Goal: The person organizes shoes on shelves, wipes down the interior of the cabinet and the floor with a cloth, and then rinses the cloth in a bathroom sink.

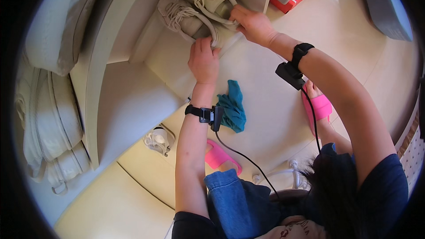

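Note:
A pair of pale lace-up sneakers stands side by side in the low compartment of a white cabinet, toes pointing inward. My left hand (204, 60) grips the heel of the left sneaker (186, 20), its fingers hooked into the opening. On the heel of the right sneaker (212, 0) my right hand (254, 25) is closed in the same way, thumb outside. Both wrists carry a strapped black device with a cable. On the floor below the hands lies a crumpled teal cloth (234, 106).
White zippered bags (53, 116) fill a shelf at left. A red box (287, 3) stands beyond the cabinet's side panel, and a grey block-like object (386, 10) lies at upper right. White strappy items (158, 141) sit on the floor near my pink slippers (220, 156).

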Demonstrator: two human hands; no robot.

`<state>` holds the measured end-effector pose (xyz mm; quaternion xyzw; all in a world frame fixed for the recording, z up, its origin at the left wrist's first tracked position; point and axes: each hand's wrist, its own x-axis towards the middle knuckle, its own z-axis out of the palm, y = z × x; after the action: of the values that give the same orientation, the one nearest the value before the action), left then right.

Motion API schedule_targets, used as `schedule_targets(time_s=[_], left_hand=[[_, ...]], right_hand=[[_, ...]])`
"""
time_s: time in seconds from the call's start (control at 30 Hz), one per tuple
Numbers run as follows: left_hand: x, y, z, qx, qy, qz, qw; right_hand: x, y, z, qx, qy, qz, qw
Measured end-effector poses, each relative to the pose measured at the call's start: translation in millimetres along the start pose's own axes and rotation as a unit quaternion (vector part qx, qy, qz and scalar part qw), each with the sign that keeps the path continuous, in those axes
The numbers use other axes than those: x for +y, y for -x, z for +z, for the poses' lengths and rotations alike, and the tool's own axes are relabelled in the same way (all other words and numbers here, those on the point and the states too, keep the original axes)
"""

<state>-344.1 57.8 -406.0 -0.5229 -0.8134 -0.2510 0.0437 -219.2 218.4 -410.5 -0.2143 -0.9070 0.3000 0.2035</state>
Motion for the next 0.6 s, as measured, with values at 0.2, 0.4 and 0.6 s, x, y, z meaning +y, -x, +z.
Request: schedule_targets(time_s=[0.2,0.4,0.6], left_hand=[[-3.5,0.0,-2.0,0.001,0.042,0.005,0.999],[-0.1,2.1,3.9,0.008,0.059,0.016,0.998],[-4.7,12.4,1.0,-0.019,0.048,0.009,0.999]], right_hand=[[-4.2,0.4,2.8,0.014,0.017,-0.003,1.000],[-8.0,2.3,9.6,0.043,0.045,-0.007,0.998],[-9.5,3.6,17.5,0.032,0.092,-0.005,0.995]])
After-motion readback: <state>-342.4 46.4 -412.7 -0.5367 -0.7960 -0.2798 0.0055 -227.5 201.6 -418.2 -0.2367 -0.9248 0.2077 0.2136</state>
